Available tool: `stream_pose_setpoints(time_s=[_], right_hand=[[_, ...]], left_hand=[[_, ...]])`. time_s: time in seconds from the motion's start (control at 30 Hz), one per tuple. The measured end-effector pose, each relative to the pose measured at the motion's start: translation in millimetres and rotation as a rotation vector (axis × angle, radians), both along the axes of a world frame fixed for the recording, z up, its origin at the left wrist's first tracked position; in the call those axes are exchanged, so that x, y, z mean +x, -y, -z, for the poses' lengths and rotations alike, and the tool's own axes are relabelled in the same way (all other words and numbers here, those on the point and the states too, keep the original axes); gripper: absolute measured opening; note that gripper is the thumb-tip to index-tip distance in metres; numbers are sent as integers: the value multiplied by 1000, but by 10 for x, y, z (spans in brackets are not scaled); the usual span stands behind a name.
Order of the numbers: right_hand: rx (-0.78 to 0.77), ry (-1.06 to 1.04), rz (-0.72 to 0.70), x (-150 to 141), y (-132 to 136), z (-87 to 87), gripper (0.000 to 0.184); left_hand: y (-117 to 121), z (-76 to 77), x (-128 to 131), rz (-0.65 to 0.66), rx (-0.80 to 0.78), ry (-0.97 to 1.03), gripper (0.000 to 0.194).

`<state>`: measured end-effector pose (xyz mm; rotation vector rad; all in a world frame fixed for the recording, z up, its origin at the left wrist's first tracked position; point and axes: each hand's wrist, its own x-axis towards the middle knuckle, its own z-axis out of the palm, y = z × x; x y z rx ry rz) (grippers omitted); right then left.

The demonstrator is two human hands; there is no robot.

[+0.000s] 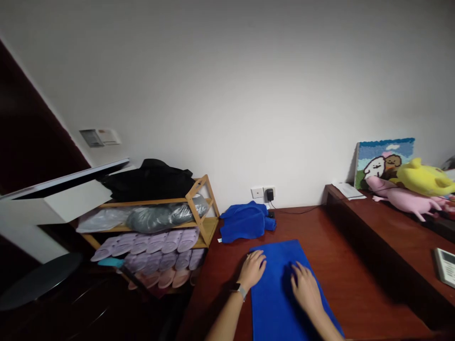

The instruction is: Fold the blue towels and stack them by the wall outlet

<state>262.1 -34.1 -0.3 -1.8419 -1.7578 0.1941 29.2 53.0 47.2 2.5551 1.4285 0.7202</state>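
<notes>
A blue towel lies spread lengthwise over the reddish-brown table. My left hand, with a watch on its wrist, rests on the towel's left edge, fingers extended and slightly curved. Over the right part of the towel is my right hand, its fingers apart and holding nothing; whether it touches the cloth I cannot tell. Farther back, by the wall, sits a crumpled pile of blue cloths with a small white tag at its lower left.
A black charger in the wall socket trails a cord along the table's back. Left stands a wooden rack with several slippers and a black bag. On the raised right ledge are plush toys, a picture and a calculator.
</notes>
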Motion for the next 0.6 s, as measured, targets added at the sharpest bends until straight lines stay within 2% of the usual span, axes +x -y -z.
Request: stream_pose_setpoints(time_s=[0.07,0.13,0.2,0.23,0.27,0.33,0.47,0.53,0.6], right_hand=[[-43,71,67,-177,396,411,62],[-108,106,137,-255,684,721,69],[-153,120,127,-218,818,860,71],[-164,123,88,-159,824,856,71],[-171,124,31,-79,789,808,70],[-188,129,-128,125,613,604,67],[-252,161,-531,478,-4,53,60],[-305,205,-597,504,-288,-141,60],[-327,249,-508,415,-445,-209,62]], left_hand=[[47,217,15,43,-27,-88,37],[47,372,-25,43,-66,-190,47],[35,463,-99,3,-104,-255,52],[39,490,-144,-30,-112,-270,53],[60,506,-192,-78,-115,-281,53],[167,524,-293,-212,-113,-301,54],[685,577,-463,-476,-93,-378,55],[1028,613,-495,-542,-83,-407,55],[1314,618,-478,-566,-78,-401,51]])
